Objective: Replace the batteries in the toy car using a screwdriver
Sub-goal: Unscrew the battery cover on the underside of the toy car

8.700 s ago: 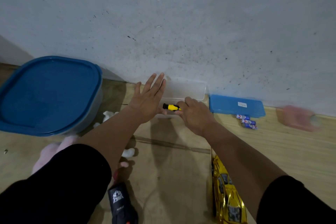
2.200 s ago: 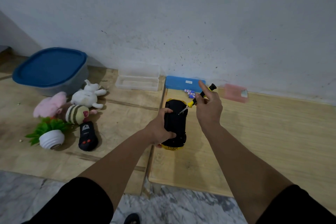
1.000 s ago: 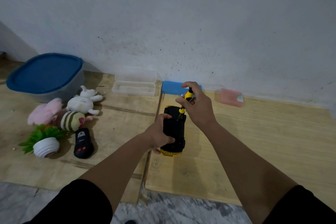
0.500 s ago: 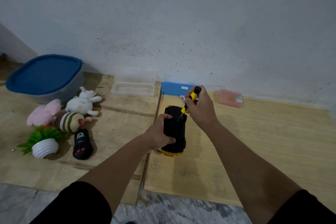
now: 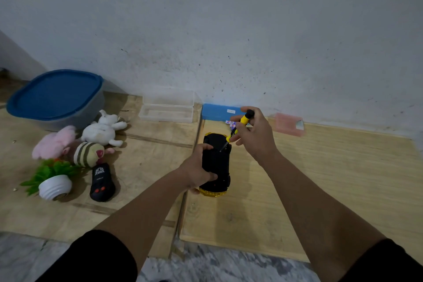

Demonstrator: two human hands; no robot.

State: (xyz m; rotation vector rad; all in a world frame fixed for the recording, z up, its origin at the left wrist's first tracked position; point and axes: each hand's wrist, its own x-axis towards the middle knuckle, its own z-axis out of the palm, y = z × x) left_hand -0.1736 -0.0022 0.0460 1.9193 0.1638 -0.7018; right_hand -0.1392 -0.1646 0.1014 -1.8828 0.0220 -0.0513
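The left hand (image 5: 196, 173) grips the light, rigid, upturned toy car (image 5: 216, 162) by its flank while the right hand (image 5: 256, 135) pinches the slim screwdriver (image 5: 238, 128), its tip seemingly seated.

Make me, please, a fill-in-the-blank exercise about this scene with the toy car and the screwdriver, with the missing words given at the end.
1. The left hand grips the toy car, which lies with its black ____ facing up.
2. The right hand holds the screwdriver, whose handle is yellow and ____.
3. The screwdriver's tip points down at the ____.
4. The large container at the far left has a ____ lid.

Missing words: underside; black; toy car; blue
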